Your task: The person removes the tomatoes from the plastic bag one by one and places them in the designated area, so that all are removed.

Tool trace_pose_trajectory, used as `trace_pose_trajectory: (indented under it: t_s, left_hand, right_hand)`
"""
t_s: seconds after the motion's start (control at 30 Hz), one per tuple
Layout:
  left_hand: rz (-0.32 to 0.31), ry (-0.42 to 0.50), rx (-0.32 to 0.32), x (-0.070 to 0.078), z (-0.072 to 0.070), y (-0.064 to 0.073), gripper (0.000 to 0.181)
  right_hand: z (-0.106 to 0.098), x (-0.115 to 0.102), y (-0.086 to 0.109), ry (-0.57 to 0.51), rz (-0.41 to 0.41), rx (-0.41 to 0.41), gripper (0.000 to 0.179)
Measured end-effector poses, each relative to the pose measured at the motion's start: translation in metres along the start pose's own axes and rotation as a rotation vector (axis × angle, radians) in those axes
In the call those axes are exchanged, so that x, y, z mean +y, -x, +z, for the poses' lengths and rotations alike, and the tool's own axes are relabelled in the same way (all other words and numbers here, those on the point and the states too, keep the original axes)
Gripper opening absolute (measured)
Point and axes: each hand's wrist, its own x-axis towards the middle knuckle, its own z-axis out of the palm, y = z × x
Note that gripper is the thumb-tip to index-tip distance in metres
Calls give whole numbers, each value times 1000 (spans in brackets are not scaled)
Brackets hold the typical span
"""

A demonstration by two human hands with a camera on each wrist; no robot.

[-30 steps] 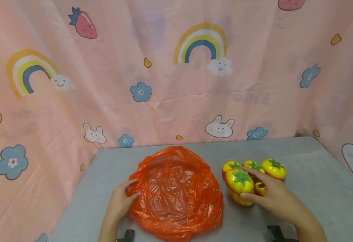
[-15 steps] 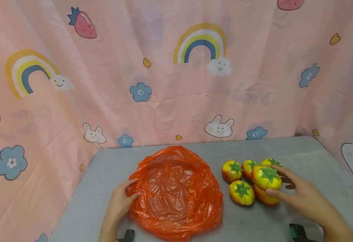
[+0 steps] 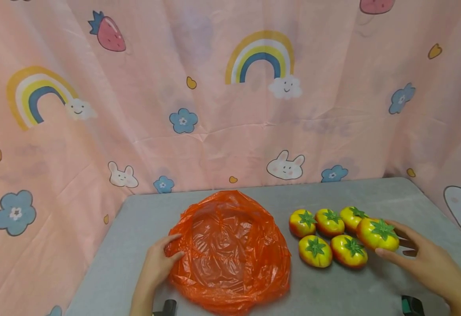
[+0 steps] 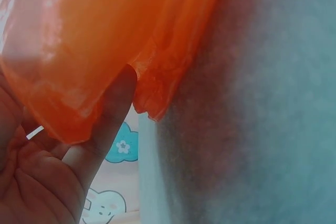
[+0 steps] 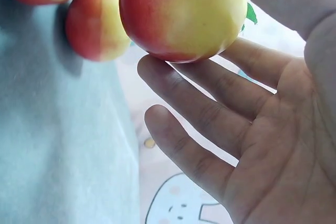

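A crumpled orange plastic bag lies with its mouth spread wide on the grey table. My left hand pinches its left edge between thumb and fingers; in the left wrist view the thin plastic drapes over part of the fingers. To the right, my right hand holds a yellow-red persimmon with a green leafy top, raised above the table. The right wrist view shows the fruit between thumb and fingertips, with the lower finger off it. Other persimmons stand in two rows beside the held one.
The grey table runs back to a pink curtain printed with rainbows, rabbits and flowers. Dark wrist-camera parts show near each forearm at the bottom edge.
My right hand has moved right with the persimmon, from over the near-left fruit to the right end of the group. The left hand and the bag have stayed in place.
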Motion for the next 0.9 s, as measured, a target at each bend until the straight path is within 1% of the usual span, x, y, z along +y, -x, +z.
trace_pose_trajectory:
  t_s: [0.17,0.23,0.47,0.77,0.9]
  left_hand:
    - [3,4,0,-1,-1,1,48]
    - [2,9,-1,-1,-1,0,48]
    - [-4,20,2,-1,-1,0,48]
    - [-13,22,-1,-2,0,-1,48]
    - [-29,20,-11,-1,0,-1,48]
  right_hand:
    - [2,9,-4,5,27,-2,114]
    - [2,11,-5,8,40,-19,116]
    - [5,21,-8,-12,42,-75,119]
    - [14,32,-17,-34,27,-74,122]
    - [18,34,-19,-48,39,-79,122]
